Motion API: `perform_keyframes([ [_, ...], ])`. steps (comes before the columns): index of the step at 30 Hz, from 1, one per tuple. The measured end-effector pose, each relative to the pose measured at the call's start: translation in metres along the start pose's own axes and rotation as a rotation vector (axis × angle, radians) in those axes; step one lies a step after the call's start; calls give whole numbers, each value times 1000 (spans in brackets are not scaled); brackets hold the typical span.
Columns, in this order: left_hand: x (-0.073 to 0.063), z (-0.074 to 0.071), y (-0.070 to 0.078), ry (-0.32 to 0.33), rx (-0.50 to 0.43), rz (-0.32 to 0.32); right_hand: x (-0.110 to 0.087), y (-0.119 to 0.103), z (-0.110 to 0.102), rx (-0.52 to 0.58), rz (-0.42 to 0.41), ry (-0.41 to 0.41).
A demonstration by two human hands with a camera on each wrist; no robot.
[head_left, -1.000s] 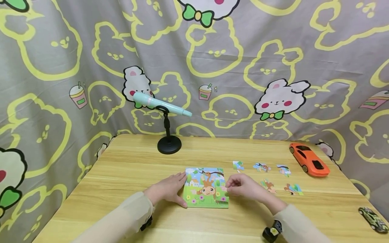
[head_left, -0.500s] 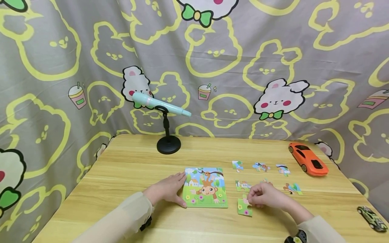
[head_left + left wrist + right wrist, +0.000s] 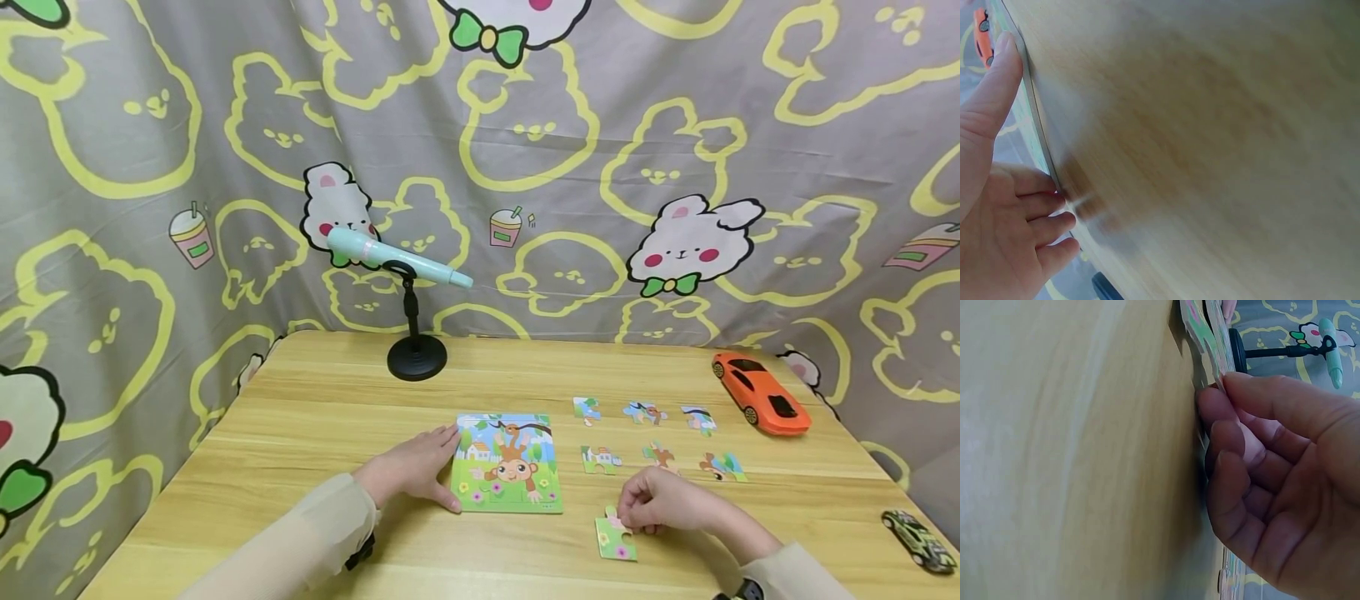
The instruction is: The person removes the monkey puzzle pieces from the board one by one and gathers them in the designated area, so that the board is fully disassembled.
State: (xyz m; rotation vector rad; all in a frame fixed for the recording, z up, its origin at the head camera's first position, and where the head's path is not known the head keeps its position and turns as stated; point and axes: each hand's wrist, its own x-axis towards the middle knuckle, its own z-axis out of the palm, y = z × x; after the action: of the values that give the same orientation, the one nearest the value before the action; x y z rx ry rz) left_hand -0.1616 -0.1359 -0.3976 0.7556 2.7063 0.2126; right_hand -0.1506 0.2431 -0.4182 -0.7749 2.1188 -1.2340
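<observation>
A square puzzle board printed with a hanging monkey and a house lies on the wooden table. My left hand rests at its left side, thumb by the near corner and fingers along the edge. In the left wrist view, the thumb lies against the board's edge. Right of the board, my right hand pinches a green jigsaw piece with flowers by its upper right part. From the right wrist, that piece sits between thumb and forefinger, close over the table, the other fingers curled.
Two rows of loose jigsaw pieces lie behind my right hand, among them a house piece and a branch piece. An orange toy car, a small camouflage car and a turquoise microphone on a black stand surround them.
My right hand has moved from the board's right edge out to the right and toward me, carrying the flowered jigsaw piece. The left hand stays at the board.
</observation>
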Motion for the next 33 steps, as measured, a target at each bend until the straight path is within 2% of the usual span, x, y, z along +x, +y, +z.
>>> perform_keyframes([
  [12,0,1,0,-1,11,-3,0,-3,1,-13,-13,-2],
  [25,0,-1,1,-13,19,-10,0,-7,-2,-65,27,10],
  [33,2,-1,1,-24,25,-14,10,-14,-7,-85,-25,32],
])
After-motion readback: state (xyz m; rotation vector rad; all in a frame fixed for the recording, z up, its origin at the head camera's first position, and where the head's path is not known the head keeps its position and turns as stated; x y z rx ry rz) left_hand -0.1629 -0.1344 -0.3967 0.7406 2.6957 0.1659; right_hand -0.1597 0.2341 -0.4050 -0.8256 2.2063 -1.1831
